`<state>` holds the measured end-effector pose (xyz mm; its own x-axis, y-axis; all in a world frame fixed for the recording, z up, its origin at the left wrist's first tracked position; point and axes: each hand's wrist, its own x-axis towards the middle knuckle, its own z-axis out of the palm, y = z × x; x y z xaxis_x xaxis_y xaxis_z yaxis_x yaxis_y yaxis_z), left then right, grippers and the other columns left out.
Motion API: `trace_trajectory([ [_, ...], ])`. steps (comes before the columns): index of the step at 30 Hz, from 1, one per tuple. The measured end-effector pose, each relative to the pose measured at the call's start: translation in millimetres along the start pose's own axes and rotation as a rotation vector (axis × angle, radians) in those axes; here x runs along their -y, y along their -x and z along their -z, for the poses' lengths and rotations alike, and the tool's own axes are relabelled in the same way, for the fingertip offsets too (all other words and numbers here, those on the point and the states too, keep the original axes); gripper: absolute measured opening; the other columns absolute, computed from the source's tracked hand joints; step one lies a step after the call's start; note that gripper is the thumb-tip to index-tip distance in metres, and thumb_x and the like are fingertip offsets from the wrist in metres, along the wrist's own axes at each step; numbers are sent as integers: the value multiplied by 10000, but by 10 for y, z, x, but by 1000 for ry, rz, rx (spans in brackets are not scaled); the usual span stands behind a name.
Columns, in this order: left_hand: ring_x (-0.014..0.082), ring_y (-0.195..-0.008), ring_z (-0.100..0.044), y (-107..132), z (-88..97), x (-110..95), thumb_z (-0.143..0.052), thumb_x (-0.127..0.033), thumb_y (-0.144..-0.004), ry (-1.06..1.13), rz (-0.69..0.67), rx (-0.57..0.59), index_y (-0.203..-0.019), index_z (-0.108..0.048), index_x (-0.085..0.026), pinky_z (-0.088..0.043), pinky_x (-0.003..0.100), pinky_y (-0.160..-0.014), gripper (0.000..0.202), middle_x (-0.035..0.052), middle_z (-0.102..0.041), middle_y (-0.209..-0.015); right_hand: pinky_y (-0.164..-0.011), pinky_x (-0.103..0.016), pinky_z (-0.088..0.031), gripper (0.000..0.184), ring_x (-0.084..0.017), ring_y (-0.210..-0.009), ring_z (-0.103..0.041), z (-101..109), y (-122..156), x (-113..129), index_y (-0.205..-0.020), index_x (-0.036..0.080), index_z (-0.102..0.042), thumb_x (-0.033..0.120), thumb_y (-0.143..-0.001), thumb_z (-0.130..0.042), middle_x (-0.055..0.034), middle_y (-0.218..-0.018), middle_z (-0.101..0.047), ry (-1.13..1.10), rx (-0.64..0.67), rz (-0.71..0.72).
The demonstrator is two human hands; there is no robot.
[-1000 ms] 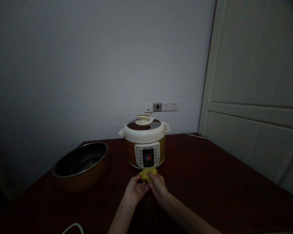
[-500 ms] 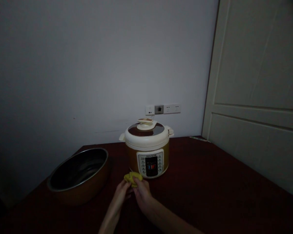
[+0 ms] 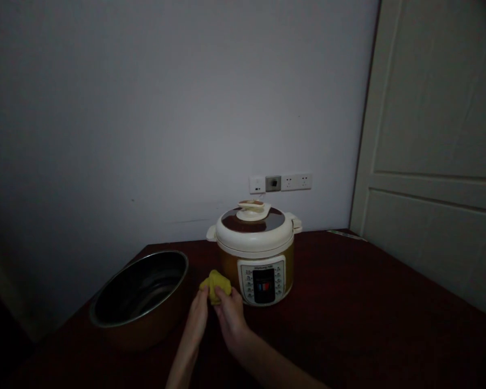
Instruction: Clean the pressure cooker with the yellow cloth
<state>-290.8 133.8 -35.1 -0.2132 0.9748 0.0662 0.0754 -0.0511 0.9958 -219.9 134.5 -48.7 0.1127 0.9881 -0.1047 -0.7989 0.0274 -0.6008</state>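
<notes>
A bunched yellow cloth (image 3: 218,283) is pinched between both hands, in front of the left side of a white and gold electric pressure cooker (image 3: 256,243). My left hand (image 3: 198,308) closes on the cloth's left edge. On the other side my right hand (image 3: 230,310) grips it, thumb on top; its other fingers are partly hidden. The cooker's lid is on, and its control panel (image 3: 263,282) faces me. To the left of my hands a wide, deep pot (image 3: 146,319) with a dark inside and brownish outside sits tilted in view.
Everything stands on a dark red table (image 3: 348,324) pushed against a pale wall (image 3: 146,108). Wall sockets (image 3: 295,182) are behind the cooker. A thin flat strip (image 3: 347,235) lies at the table's back edge, near a light panelled door (image 3: 433,162) on the right.
The view has shifted, so the cooker and pot appear farther right and slightly lower. My hands have raised the cloth a little and regripped it; its folds look different.
</notes>
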Motion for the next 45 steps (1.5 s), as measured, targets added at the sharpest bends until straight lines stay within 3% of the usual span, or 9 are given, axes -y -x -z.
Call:
trace_trajectory([
  [7,267,-1219,-497,386,-122,-351,-370,-553,-865,167,-109,-80,-1194,-590,-138,-343,432,-1057,574,126,-588,-1258,-777,-315,-498,364,-200,-848,-625,88,512,1006,-912,176,-578,280,-604,-740,-40,-894,-676,255,247,231],
  [10,238,-1258,-453,454,-174,-594,-394,-510,-873,158,-326,-131,-1194,-594,-191,-336,397,-1069,495,77,-546,-1318,-724,-288,-483,336,-190,-800,-605,403,602,1587,-923,186,-583,283,-624,-701,-23,-857,-656,394,153,329],
  [13,243,-1187,-513,363,-261,-889,-428,-447,-870,165,-447,-148,-1120,-626,-180,-432,375,-978,416,82,-588,-1255,-627,-268,-460,291,-191,-709,-586,823,572,1971,-833,183,-596,286,-565,-643,-19,-764,-634,509,54,223],
  [20,211,-1058,-586,18,-710,-1602,-555,-263,-749,166,-626,-28,-1023,-642,-145,-443,349,-942,310,89,-653,-1117,-556,-233,-394,203,-159,-595,-559,1561,398,1939,-657,172,-586,237,-465,-571,3,-615,-613,782,101,-160],
  [25,205,-1037,-587,-193,-741,-1803,-542,-238,-721,47,-719,-1,-964,-651,-144,-421,354,-959,282,82,-669,-1066,-569,-241,-411,224,-166,-627,-599,1732,314,1850,-742,196,-635,310,-550,-654,-11,-684,-656,734,140,-154],
  [29,221,-1048,-577,-409,-548,-1772,-523,-256,-723,-93,-715,-65,-988,-645,-134,-441,348,-925,317,107,-654,-1081,-590,-271,-436,342,-194,-660,-619,1803,215,1862,-795,160,-634,440,-604,-670,-40,-718,-673,1013,133,-82],
  [34,252,-1035,-585,-887,-349,-1695,-469,-219,-742,-493,-622,-160,-1045,-635,-117,-440,371,-911,360,148,-637,-1119,-734,-314,-457,316,-240,-827,-628,1762,78,2124,-837,151,-702,358,-598,-719,-107,-872,-697,1508,21,261],
  [39,273,-1065,-576,-1455,-281,-1726,-519,-185,-713,-767,-449,-9,-888,-642,-133,-407,370,-944,221,159,-662,-1036,-446,-251,-442,468,-165,-524,-606,1325,-241,2732,-1141,137,-577,403,-759,-620,-69,-724,-681,1167,-31,215],
  [45,245,-650,-631,-1756,-269,-1581,-599,-282,-710,-750,-132,259,-662,-596,-139,-506,368,-629,151,78,-609,-592,-383,-181,-405,333,-125,-464,-596,850,-716,3087,-999,155,-553,457,-872,-497,-68,-684,-678,821,-37,37],
])
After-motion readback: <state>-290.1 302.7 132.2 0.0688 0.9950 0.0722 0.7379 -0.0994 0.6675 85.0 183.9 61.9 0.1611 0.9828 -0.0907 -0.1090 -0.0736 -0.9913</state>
